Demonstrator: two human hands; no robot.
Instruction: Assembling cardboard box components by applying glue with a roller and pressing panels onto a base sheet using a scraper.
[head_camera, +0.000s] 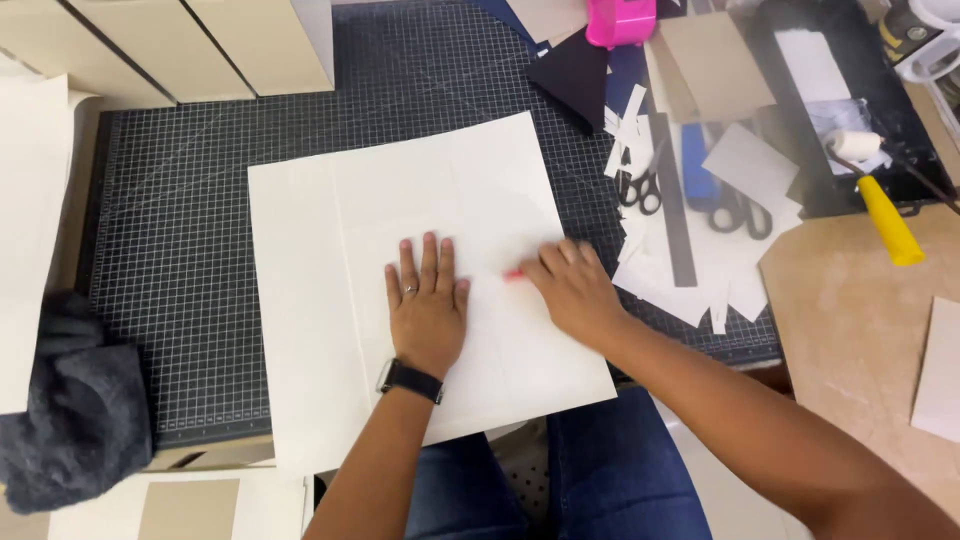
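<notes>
left hand (428, 305) flat, fingers apart, on cream sheet (330, 250) | right hand (572, 290) grip clamped on red tool (513, 274) | black tray (905, 120) holds roller (856, 145)

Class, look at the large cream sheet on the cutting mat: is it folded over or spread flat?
Spread flat. The cream sheet lies open on the cutting mat, left hand pressed palm-down on it; only faint lines cross it.

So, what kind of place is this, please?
Probably a craft or bookbinding workbench. A gridded cutting mat covers the table, black-handled scissors lie among paper offcuts, and the left hand presses flat a large cream sheet.
</notes>
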